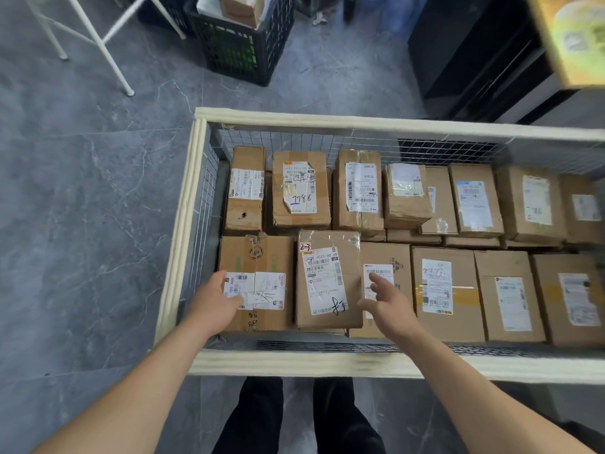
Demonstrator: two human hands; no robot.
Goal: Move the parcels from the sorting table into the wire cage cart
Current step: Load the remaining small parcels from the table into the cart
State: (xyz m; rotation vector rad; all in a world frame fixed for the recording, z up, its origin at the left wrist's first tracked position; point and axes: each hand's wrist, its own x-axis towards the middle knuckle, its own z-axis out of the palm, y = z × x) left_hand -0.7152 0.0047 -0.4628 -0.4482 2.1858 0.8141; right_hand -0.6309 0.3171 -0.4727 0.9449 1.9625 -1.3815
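The wire cage cart (327, 121) with a cream padded rim fills the middle and right of the view and holds several brown cardboard parcels with white labels. A parcel marked "2-3" (329, 283) lies in the front row, on top of its neighbours. My left hand (217, 301) hovers with relaxed fingers over the front left parcel (258, 257). My right hand (384, 304) is spread open just right of the "2-3" parcel, over another labelled box (389, 257). Neither hand holds anything. The sorting table is out of view.
A black plastic crate (239, 44) with boxes stands on the grey floor beyond the cart. White metal legs (108, 54) are at the upper left. A black cabinet (474, 57) and a blurred yellow-green box (576, 37) are at the upper right. My legs stand against the cart's near rim.
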